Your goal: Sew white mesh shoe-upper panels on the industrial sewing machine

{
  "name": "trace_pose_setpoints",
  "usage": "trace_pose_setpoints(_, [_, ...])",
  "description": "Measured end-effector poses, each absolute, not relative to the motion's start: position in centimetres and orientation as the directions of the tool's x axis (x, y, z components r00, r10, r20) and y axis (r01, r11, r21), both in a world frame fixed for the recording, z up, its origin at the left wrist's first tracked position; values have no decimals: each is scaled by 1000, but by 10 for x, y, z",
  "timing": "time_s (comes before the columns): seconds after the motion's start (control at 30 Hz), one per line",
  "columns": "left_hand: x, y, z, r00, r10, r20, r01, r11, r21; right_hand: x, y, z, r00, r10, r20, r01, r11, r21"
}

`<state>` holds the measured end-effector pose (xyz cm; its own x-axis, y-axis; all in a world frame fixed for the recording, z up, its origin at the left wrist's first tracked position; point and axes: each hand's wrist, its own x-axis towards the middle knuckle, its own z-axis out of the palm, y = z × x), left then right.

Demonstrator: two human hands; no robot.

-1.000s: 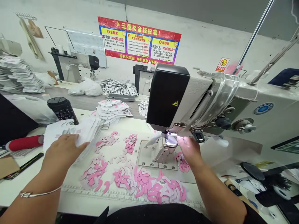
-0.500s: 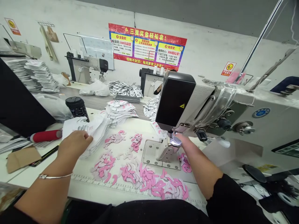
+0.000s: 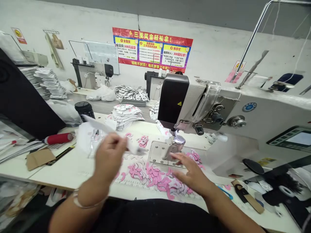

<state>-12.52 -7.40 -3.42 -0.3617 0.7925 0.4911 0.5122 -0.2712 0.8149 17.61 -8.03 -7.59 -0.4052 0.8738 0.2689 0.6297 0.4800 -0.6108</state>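
Left hand (image 3: 109, 157) pinches white fabric (image 3: 102, 127) — right hand (image 3: 191, 174) open over pink cutouts (image 3: 153, 176).

"What's on the left wrist (image 3: 90, 189)?"

"A thin silver bangle (image 3: 84, 204), a bit blurred."

"And the clothes?"

"A plain dark black top (image 3: 136, 215), soft fabric, nothing printed where it shows."

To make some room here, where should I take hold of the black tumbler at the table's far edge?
Grip the round body of the black tumbler below its lid, coming from the right. It stands upright, and there is a gap on that side before the stack of pieces, while a white plastic bag lies against its left.
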Motion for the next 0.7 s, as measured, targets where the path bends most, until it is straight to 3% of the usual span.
trace_pose_setpoints(0.1, [-61,-103,-44,-17,863,505,331,-471,817,146,-97,-75,-563,697,444,451,710,-541])
trace_pose_setpoints(0.17, [-40,-114,-48,160,827,539,295,-561,773,142,-101,-78,-525,683,508,368,720,-588])
trace_pose_setpoints(0.23, [-40,-118,-48,282,734,618,292,-679,673,150,-103,-85,-435,758,486,306,632,-712])
trace_pose_setpoints(0.3, [-52,-115,-46,227,649,726,374,-746,551,166,-104,-92,-275,867,415,207,475,-855])
trace_pose_setpoints(0.37, [-68,-107,-45,23,636,772,517,-668,535,185,-102,-98,-157,951,266,-14,267,-964])
trace_pose_setpoints(0.43, [-79,-96,-46,-130,757,640,517,-499,695,200,-99,-101,-152,982,113,-231,76,-970])
trace_pose_setpoints(0.53, [-82,-79,-50,23,976,216,174,-216,961,216,-90,-100,-270,963,-9,-372,-113,-922])
trace_pose_setpoints(0.6, [-75,-68,-55,181,983,22,-17,-19,1000,223,-82,-99,-336,941,-43,-417,-190,-889])
trace_pose_setpoints(0.7, [-59,-50,-60,262,958,-116,-105,148,983,236,-64,-100,-302,951,-69,-487,-216,-846])
